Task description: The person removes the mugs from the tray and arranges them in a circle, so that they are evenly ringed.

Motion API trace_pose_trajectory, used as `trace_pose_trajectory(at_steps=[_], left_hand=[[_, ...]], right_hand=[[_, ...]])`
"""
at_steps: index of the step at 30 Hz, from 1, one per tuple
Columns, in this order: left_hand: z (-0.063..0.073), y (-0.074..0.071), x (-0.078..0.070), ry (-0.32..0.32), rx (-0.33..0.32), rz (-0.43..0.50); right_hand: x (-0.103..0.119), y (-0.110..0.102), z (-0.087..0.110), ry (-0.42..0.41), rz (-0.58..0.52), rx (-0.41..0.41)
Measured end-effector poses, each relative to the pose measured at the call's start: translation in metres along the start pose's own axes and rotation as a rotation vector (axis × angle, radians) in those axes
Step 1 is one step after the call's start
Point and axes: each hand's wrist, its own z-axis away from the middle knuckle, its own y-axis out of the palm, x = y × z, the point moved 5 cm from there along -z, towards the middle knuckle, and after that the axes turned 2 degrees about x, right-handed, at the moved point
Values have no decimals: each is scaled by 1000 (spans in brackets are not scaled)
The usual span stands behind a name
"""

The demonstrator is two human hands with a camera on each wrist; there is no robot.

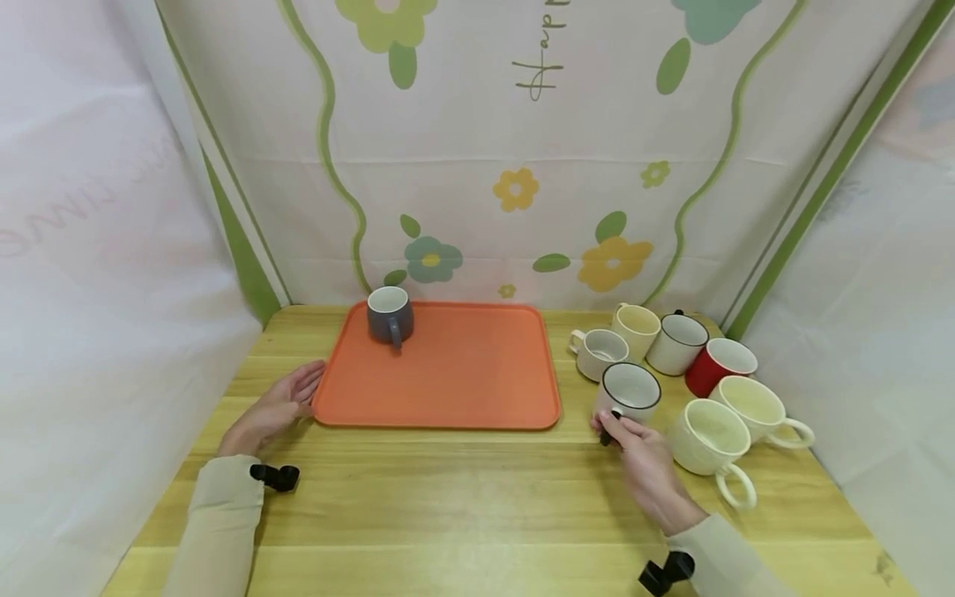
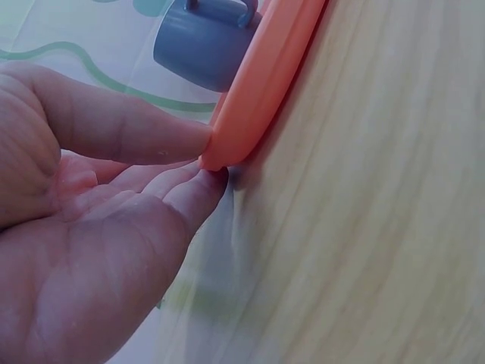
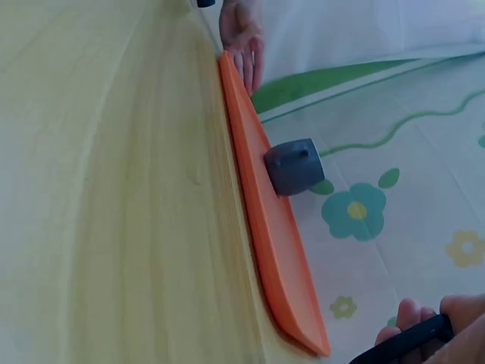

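An orange tray [image 1: 448, 373] lies on the table with a dark grey-blue mug [image 1: 390, 315] upright at its far left corner. My left hand [image 1: 279, 402] is at the tray's left edge; in the left wrist view its thumb [image 2: 144, 133] and fingers pinch the rim near a corner. On the right, my right hand [image 1: 645, 460] grips the black handle [image 3: 405, 341] of a white enamel mug [image 1: 629, 394] with a black rim. That mug is upright, and whether its base touches the table cannot be told.
Around the held mug stand a small white mug [image 1: 600, 352], a cream mug [image 1: 637, 327], another black-rimmed white mug [image 1: 676, 344], a red mug [image 1: 709, 373] and two pale yellow mugs [image 1: 701, 448] with round handles. Patterned cloth [image 1: 448, 124] encloses the wooden table [image 1: 448, 506].
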Motion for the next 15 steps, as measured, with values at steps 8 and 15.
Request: trace_pose_trajectory(at_steps=[8,15], left_hand=[[0,1,-2,-7,-8,-14],[0,1,0,-2,-1,-19]], right_hand=[[-8,-22,7,1,-27,17],[-10,-32,9,4,-61,12]])
